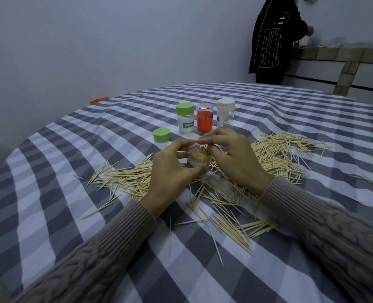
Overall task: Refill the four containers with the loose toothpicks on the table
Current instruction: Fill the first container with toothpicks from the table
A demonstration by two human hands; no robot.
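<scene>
An open clear jar (pixel 197 159) stands upright at the middle of the desk (pixel 50 193), packed with toothpicks standing on end. The left hand (pixel 172 171) grips its side, fingers and thumb curled round the wall. The right hand (pixel 231 158) reaches over the mouth from the 3 o'clock side, fingertips (pixel 203 139) pinched at the tops of the sticks in the jar.

Loose toothpicks (pixel 279 154) lie all round it: a thick heap toward 2 o'clock, another spread under and between the wrists, thinner strays toward 6 and 8 o'clock. A loose green lid (pixel 162 135) lies flat on the cloth at 10 o'clock from the jar, close by.

Beyond, at 12 o'clock, three more jars stand in a row just beside one another: one with a green cap (pixel 185 120) and a label reading TOOTHPICK, an orange one (pixel 204 120) with a clear top, and a clear one with a white cap (pixel 225 112).

The desk wears a grey-and-white checked cloth. Both sleeves are grey cable knit. Far off at 1 o'clock a person in a black printed coat (pixel 273 40) stands by a shelf along the wall
</scene>
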